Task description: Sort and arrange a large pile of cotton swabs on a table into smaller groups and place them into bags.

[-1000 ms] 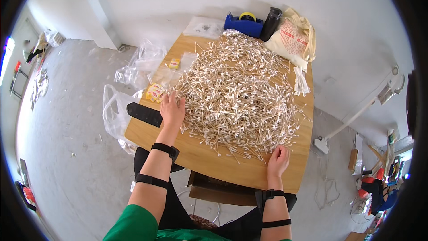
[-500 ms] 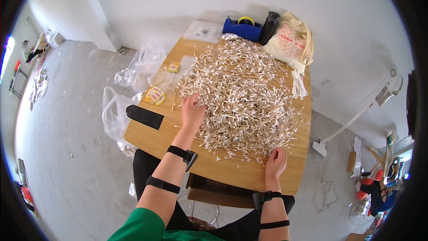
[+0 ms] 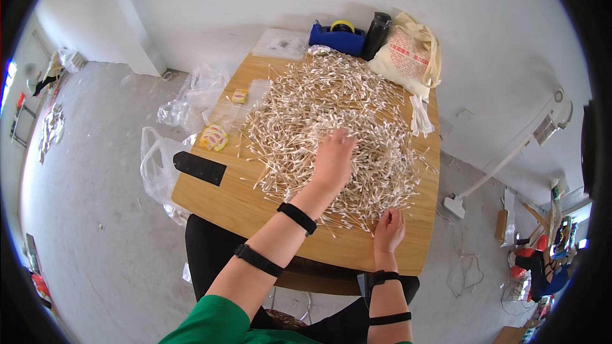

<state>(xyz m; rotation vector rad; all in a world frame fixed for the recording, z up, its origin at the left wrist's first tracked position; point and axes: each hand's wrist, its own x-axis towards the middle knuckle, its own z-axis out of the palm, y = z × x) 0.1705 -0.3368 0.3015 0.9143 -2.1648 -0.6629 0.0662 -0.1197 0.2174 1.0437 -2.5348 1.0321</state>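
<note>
Right bare hand (image 3: 389, 230), fingers curled, at near edge of heaped white-tipped, tan-stemmed cotton swabs (image 3: 293, 124) on pale-brown wooden table (image 3: 344, 248). Left bare hand (image 3: 335, 160) apart, over heap's middle; can't tell either grip. Beyond: blue plastic tape dispenser (image 3: 335, 42).

It seems a simple workroom: grey floor (image 3: 95, 178), cotton swabs (image 3: 382, 153) heaped on the tabletop (image 3: 338, 250), a tape dispenser (image 3: 335, 41) at its far edge.

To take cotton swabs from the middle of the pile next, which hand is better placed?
Probably the left hand: its fingers are already at the middle of the swab pile, while the right hand is only by the pile's near right edge.
</note>
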